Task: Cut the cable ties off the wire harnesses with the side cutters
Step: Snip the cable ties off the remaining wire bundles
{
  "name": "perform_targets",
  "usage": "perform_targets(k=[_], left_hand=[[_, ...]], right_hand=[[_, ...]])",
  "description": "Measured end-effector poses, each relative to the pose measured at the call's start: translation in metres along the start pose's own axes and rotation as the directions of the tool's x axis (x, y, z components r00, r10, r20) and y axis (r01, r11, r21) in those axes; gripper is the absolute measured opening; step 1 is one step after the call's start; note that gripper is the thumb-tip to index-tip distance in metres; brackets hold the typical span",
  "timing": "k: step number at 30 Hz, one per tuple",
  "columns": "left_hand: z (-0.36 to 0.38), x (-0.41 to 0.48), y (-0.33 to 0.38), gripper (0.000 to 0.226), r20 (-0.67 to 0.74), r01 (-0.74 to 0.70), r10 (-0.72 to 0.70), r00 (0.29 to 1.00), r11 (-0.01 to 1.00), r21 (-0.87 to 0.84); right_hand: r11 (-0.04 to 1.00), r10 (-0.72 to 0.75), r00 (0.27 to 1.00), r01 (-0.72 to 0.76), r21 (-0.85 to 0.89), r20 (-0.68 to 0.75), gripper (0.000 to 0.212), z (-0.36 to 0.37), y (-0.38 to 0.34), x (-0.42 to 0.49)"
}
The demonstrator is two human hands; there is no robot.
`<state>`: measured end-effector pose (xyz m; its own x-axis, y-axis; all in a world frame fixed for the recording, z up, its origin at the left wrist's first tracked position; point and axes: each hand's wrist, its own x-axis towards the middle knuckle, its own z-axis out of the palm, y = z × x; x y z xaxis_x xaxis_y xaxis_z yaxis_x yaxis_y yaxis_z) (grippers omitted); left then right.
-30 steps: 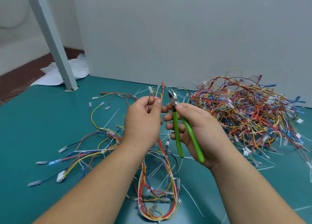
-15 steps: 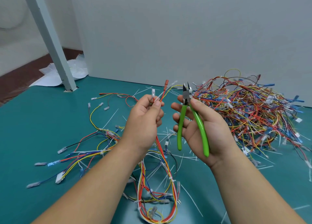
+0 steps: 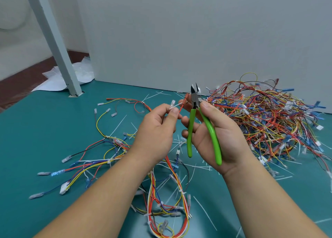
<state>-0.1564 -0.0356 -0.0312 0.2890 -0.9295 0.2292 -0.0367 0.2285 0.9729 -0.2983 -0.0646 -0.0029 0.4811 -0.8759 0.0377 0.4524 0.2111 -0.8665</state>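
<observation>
Above the teal surface [image 3: 36, 130], left hand [image 3: 156, 130] pinches one harness [image 3: 181, 109], right hand [image 3: 221, 135] grips one side cutter [image 3: 190, 126].

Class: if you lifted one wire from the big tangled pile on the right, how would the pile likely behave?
The pile would probably sag floppily: its wires are thin and loosely looped. Neighbours would likely drag along, since strands cross and tangle everywhere. Probably light for its bulk: mostly air between strands.

At three o'clock the harness pile [image 3: 269, 119] runs off-frame; at six, the held harness [image 3: 172, 169] seems clipped too.
</observation>
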Motion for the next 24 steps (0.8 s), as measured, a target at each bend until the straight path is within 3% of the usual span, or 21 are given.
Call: perform_targets(k=[3,6,10,16,20,24], left_hand=[[0.001,0.000,0.002,0.035,-0.012,0.028,-0.028,1.000,1.000,-0.013],[0.004,-0.001,0.005,0.034,-0.023,0.038,-0.042,0.999,0.990,-0.138],[0.003,-0.002,0.007,0.024,-0.099,0.003,-0.012,0.995,0.996,-0.085],[0.004,-0.002,0.010,0.024,-0.133,0.031,-0.054,0.990,0.985,-0.170],[0.003,-0.002,0.009,0.022,-0.152,0.033,-0.055,0.987,0.989,-0.141],[0.003,-0.001,0.011,0.024,-0.160,0.063,-0.102,0.982,0.970,-0.233]], right_hand=[[0.999,-0.022,1.000,0.023,-0.040,0.010,0.028,-0.001,0.002,0.001],[0.997,-0.047,0.999,0.046,-0.068,-0.009,0.028,-0.002,0.002,0.001],[0.991,-0.047,0.999,0.044,-0.127,-0.016,0.035,-0.003,0.003,0.001],[0.988,-0.051,0.998,0.045,-0.150,-0.043,0.039,-0.005,0.004,0.002],[0.985,-0.057,0.998,0.057,-0.165,0.005,0.039,-0.005,0.003,0.000],[0.980,-0.070,0.996,0.078,-0.182,0.051,0.036,-0.003,0.003,-0.001]])
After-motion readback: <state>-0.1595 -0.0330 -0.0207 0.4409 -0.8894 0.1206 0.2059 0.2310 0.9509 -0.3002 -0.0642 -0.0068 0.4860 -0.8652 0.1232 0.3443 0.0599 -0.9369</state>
